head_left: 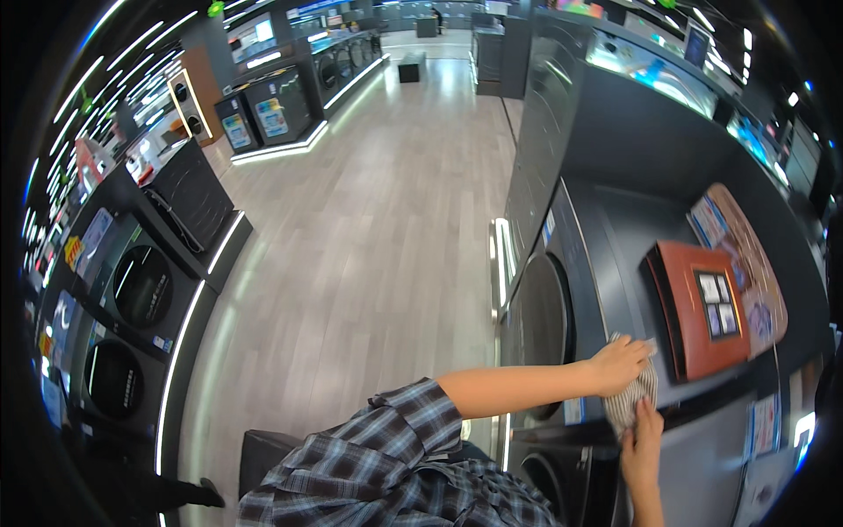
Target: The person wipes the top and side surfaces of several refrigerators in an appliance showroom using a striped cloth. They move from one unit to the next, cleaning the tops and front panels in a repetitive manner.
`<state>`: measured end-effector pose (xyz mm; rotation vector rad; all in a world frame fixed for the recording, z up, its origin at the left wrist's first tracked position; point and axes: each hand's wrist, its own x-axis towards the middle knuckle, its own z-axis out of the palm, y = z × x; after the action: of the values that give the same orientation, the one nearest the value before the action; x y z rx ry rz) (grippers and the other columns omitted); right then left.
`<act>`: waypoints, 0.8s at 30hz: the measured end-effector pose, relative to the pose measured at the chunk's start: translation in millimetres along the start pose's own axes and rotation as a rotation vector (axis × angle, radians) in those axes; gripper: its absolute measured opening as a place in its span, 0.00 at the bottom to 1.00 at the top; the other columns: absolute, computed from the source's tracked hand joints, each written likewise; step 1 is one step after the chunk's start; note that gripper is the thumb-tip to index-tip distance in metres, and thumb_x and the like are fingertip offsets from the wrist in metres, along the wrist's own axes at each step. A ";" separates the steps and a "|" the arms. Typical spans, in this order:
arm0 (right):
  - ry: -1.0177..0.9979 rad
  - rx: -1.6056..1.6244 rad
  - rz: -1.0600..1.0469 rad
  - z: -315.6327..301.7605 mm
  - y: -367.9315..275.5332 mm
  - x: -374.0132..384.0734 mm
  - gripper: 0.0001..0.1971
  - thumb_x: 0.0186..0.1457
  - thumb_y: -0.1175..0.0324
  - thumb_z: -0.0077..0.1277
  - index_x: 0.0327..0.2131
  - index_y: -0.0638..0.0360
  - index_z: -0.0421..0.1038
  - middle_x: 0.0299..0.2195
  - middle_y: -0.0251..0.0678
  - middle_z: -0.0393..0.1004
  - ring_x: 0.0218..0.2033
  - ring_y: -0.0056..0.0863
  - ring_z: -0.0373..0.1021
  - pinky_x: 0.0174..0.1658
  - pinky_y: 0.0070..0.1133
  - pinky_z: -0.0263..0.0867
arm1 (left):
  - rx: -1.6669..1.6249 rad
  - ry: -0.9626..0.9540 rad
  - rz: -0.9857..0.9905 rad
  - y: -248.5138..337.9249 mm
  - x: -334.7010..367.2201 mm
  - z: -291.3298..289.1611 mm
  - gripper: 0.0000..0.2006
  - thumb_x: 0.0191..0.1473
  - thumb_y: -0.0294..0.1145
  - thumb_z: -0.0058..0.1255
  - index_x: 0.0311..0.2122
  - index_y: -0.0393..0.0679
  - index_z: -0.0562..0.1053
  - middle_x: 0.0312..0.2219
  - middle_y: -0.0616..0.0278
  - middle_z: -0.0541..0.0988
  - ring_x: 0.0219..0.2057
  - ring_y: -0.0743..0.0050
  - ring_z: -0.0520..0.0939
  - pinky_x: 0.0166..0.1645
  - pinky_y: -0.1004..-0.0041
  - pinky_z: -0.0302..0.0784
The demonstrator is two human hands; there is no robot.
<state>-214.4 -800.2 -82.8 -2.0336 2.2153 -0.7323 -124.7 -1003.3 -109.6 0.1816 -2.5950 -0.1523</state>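
Observation:
A striped grey-and-cream cloth [622, 407] is bunched between my hands at the front edge of a dark washing machine's top [619, 255]. My left hand [620, 365], at the end of an arm stretched across to the right, is closed on the cloth's far part. Closer to me, my right hand [644, 432] grips its lower end, with some fingers partly hidden. Just beyond the cloth lies a reddish-brown leather-look case [702, 307] with a dark panel of small pictures on its cover.
A clear pinkish display board [762, 307] leans behind the case. Below the top is a round washer door [543, 321]. Across the pale wood floor [369, 228], more front-loading washers [132, 290] line the left. A dark stool or box [263, 457] stands beside me.

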 end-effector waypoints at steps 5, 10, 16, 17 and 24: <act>-0.157 0.074 0.027 8.5 7.9 69.1 0.32 0.42 0.81 0.45 0.56 0.69 0.61 0.60 0.51 0.58 0.59 0.49 0.55 0.64 0.34 0.49 | -0.139 0.029 -0.014 -67.1 17.6 7.6 0.23 0.51 0.35 0.49 0.51 0.33 0.71 0.54 0.48 0.69 0.51 0.61 0.70 0.48 0.67 0.64; -0.167 0.178 0.043 24.0 15.2 157.3 0.27 0.43 0.83 0.44 0.52 0.69 0.66 0.58 0.50 0.62 0.59 0.48 0.58 0.62 0.31 0.53 | -0.034 -0.068 -0.078 -137.0 34.7 2.7 0.23 0.58 0.37 0.42 0.56 0.35 0.68 0.57 0.49 0.68 0.55 0.60 0.68 0.52 0.65 0.63; -0.031 0.174 0.037 61.2 20.6 241.1 0.25 0.43 0.87 0.42 0.48 0.70 0.68 0.55 0.49 0.66 0.56 0.48 0.60 0.61 0.32 0.55 | -0.108 -0.048 -0.109 -230.7 54.4 -2.2 0.23 0.58 0.39 0.43 0.57 0.41 0.68 0.57 0.53 0.68 0.53 0.61 0.68 0.54 0.65 0.63; -0.012 0.163 0.036 66.9 19.1 256.9 0.24 0.42 0.87 0.42 0.48 0.70 0.69 0.55 0.49 0.66 0.56 0.48 0.60 0.60 0.32 0.56 | -0.104 -0.043 -0.104 -247.4 57.2 -3.9 0.22 0.58 0.39 0.43 0.56 0.41 0.69 0.56 0.53 0.69 0.53 0.61 0.69 0.54 0.65 0.63; 0.091 0.091 0.003 122.7 -11.5 378.7 0.23 0.41 0.88 0.42 0.45 0.70 0.70 0.51 0.48 0.70 0.51 0.48 0.63 0.56 0.33 0.61 | 0.039 -0.037 -0.040 -374.8 55.0 -35.2 0.23 0.55 0.36 0.48 0.54 0.35 0.70 0.49 0.55 0.73 0.47 0.62 0.71 0.48 0.67 0.66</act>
<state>-213.0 -1198.5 -82.4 -1.9920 2.1876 -0.9251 -116.1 -1383.7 -105.9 0.2465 -2.6336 -0.1209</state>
